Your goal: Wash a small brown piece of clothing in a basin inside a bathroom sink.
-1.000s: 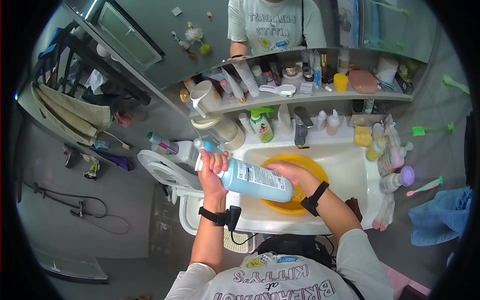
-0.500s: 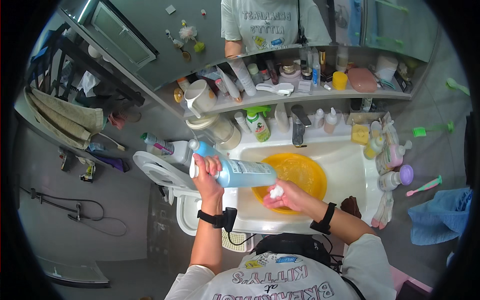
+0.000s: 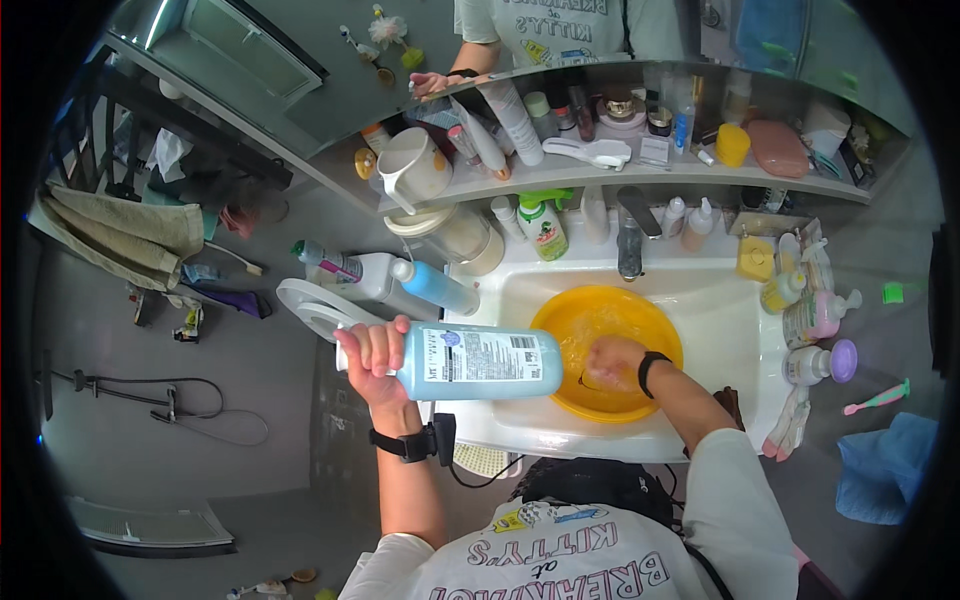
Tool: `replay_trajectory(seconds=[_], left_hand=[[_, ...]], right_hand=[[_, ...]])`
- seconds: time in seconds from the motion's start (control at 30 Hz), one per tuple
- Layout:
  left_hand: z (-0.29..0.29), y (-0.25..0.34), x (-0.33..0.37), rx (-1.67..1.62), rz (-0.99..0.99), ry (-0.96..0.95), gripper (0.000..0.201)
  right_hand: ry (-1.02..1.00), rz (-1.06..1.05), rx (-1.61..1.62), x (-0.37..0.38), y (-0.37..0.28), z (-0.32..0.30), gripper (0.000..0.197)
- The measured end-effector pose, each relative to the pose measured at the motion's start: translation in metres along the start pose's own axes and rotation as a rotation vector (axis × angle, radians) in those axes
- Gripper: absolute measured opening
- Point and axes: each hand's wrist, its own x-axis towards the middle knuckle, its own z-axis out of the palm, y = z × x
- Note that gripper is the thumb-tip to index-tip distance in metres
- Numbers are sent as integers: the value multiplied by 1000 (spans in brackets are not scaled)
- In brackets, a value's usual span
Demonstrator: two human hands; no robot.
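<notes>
1. Head view: the left hand point(image 3: 374, 362) wraps the white-topped end of the blue bottle point(image 3: 480, 362), likely its narrowest grip; the bottle is sideways above the left edge of the white sink point(image 3: 722, 300).
2. Right hand point(image 3: 614, 362) at the yellow basin point(image 3: 560, 312), fingertips unclear; how open, or holding what, I cannot tell.
3. Sink walls probably steady the basin.

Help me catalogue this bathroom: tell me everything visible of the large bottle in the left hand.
The bottle looks like translucent light-blue plastic, long-bodied with rounded corners. Its pale label carries small dark print and a barcode. It is held sideways, neck end left, base right. The left hand grips the neck end, hiding much of it; a white part shows beyond. In view, the base overlaps the yellow basin's rim; whether they touch is unclear.
</notes>
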Motion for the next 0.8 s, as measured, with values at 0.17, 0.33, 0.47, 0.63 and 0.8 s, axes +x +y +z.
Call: replay_trajectory(seconds=[0.17, 0.33, 0.47, 0.63, 0.8], left_hand=[[-7, 4, 1, 29, 29, -3, 52], [10, -18, 4, 181, 22, -25, 51], [35, -23, 12, 429, 48, -138, 51], [27, -16, 3, 299, 13, -103, 53], [36, -17, 6, 407, 49, -172, 52]], right_hand=[[391, -179, 942, -53, -114, -56, 22], [843, -544, 496, -99, -197, -53, 16], [889, -270, 542, -67, -163, -50, 15], [898, -401, 491, -94, -197, -42, 13], [780, -107, 572, -67, -160, -37, 11]])
